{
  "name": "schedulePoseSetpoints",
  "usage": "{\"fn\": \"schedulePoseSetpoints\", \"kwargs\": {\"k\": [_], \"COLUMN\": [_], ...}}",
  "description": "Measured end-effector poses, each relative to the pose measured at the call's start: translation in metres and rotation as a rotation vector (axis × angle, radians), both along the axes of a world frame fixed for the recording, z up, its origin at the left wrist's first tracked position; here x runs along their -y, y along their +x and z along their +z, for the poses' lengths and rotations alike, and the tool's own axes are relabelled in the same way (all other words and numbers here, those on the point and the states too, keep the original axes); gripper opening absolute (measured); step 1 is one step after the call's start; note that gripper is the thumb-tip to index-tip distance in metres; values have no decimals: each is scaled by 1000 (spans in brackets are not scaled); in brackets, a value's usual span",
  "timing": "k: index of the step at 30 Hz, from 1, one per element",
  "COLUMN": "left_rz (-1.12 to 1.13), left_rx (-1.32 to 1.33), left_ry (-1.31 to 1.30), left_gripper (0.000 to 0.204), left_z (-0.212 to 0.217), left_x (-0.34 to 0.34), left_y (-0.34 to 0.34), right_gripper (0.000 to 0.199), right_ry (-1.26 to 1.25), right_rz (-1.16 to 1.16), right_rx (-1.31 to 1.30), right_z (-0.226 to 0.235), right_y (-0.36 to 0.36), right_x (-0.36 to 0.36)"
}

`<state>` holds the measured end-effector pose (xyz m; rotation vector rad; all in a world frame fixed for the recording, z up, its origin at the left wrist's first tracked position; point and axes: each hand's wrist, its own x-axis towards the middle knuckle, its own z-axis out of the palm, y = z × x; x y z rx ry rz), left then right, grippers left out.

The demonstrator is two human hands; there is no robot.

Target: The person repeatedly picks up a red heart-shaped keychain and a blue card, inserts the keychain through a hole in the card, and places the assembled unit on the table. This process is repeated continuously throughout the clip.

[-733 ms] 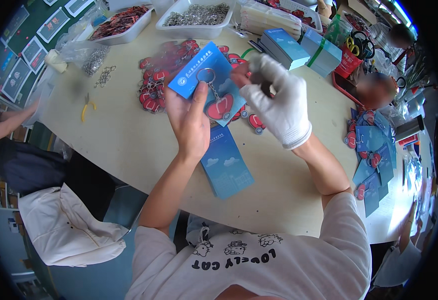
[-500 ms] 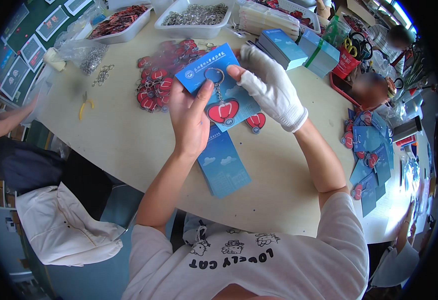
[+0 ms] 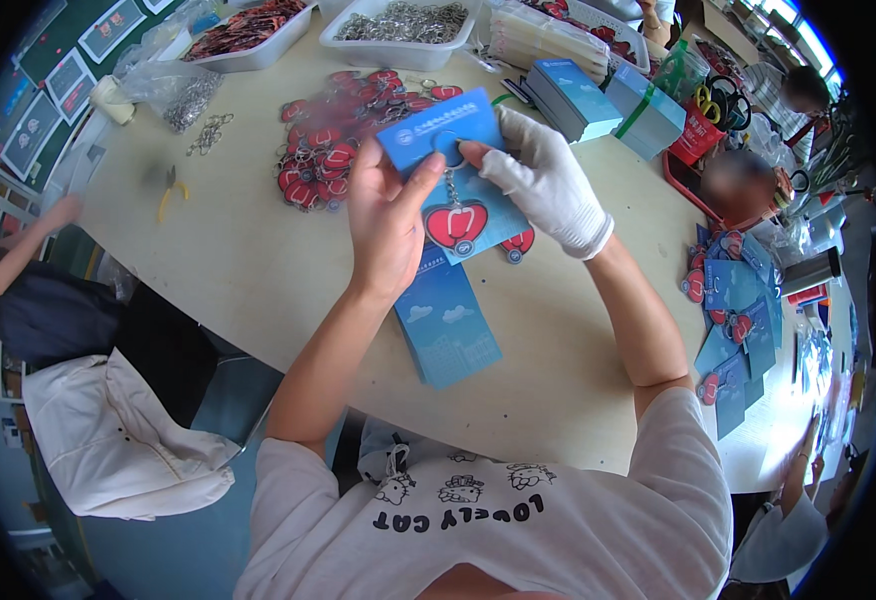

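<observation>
1. I am looking down at the left hand (image 3: 386, 215), bare, which is closing thumb and fingers on the left edge of a blue card (image 3: 450, 165) held up above the table (image 3: 238, 270). The card looks thin and light; it should bend if pinched hard, so the edges are the place to hold it.
2. A red heart keychain (image 3: 457, 224) is hanging from the card by a short chain. I judge it small, stiff and light, free to swing; its ring or chain would be the sure spot to grip.
3. The right hand (image 3: 548, 180), in a white glove, is pinching the top of the card where the chain's ring sits.
4. Under the hands, a stack of blue cards (image 3: 448, 330) is lying on the table.
5. I cannot tell how the ring passes through the card: the gloved fingertips are covering it. The pile of red keychains (image 3: 333, 140) behind is partly hidden by the left hand.
</observation>
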<state>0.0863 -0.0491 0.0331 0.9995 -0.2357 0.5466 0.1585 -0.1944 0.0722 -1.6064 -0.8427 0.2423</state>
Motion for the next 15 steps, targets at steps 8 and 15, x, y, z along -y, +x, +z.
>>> {"fn": "schedulePoseSetpoints", "kwargs": {"k": [8, 15], "left_rz": [252, 284], "left_rx": [-173, -588], "left_ry": [1108, 1384], "left_gripper": [44, 41], "left_z": [-3, -40], "left_x": [-39, -42], "left_y": [-20, -77], "right_gripper": [30, 34], "right_ry": [-442, -897], "right_rz": [147, -594], "right_rx": [-9, 649], "right_z": [28, -22], "right_y": [55, 97], "right_x": [135, 206]}}
